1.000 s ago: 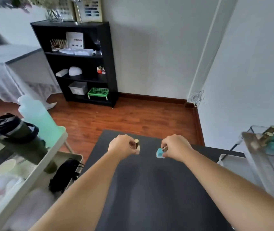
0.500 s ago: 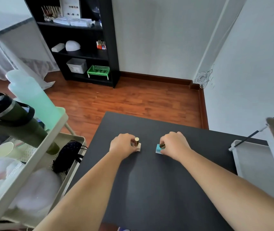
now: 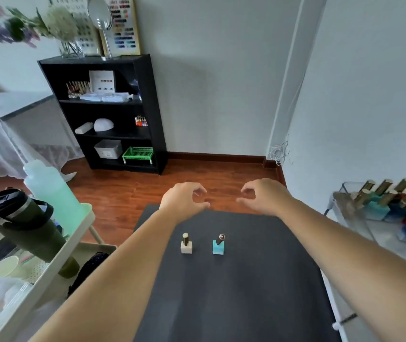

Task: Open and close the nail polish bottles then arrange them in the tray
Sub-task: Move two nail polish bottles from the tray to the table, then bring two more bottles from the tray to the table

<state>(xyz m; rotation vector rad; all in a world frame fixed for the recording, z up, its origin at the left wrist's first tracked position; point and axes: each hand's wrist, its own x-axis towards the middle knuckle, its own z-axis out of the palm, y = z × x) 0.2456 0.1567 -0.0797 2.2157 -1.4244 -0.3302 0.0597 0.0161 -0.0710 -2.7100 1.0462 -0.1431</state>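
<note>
Two small nail polish bottles stand upright on the black table [image 3: 241,292]: a cream bottle [image 3: 186,243] with a gold cap on the left, and a light blue bottle [image 3: 218,244] with a dark cap to its right. My left hand [image 3: 183,199] hovers beyond and above the cream bottle, fingers curled apart, holding nothing. My right hand [image 3: 262,196] hovers beyond the blue bottle, likewise empty with loosely curled fingers. At the right edge a clear tray [image 3: 352,213] holds several bottles with gold caps [image 3: 384,201].
A cart [image 3: 56,257] on the left carries a dark tumbler [image 3: 21,223] and a pale green bottle [image 3: 51,191]. A black shelf unit [image 3: 113,114] stands against the far wall across a wooden floor. The right wall is close to the table.
Both hands have let go of the bottles and lifted away toward the table's far edge. The cream and blue bottles now stand free on the table. The view tilted up.
</note>
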